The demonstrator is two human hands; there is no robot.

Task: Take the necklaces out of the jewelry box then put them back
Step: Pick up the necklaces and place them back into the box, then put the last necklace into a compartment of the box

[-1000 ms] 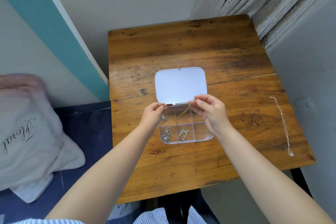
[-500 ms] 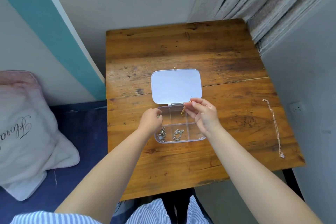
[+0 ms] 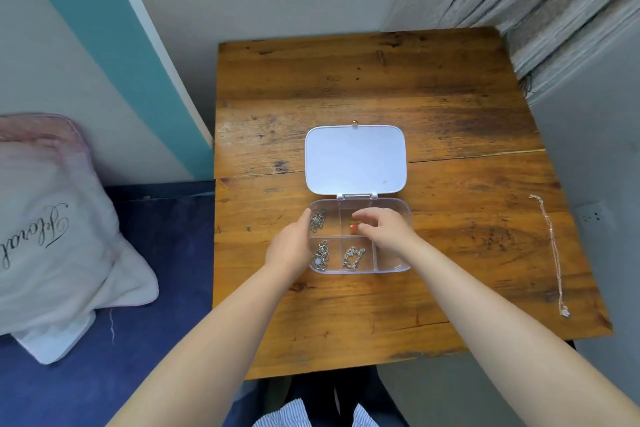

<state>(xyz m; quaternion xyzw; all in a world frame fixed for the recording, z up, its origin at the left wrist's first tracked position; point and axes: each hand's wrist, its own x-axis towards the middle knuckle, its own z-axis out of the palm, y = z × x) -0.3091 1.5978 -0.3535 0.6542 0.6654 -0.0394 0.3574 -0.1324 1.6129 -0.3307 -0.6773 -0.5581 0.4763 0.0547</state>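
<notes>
While the clear jewelry box lies open on the tabletop, lid flat behind: left hand cupped open against its left wall, bracing; right hand pinching inside the upper middle compartment, whether it grips the gold necklace cannot be told. Three silver necklaces in left compartments; one chain laid out at right. Risk: fine links snagging a divider, dragging the box.

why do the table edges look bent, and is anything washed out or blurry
Head view: the wide-angle lens bows the table edges and wall lines; the open lid is bright and featureless; the chains in the jewelry box are soft, and the one under the right hand shows only a gold and red blur.
</notes>
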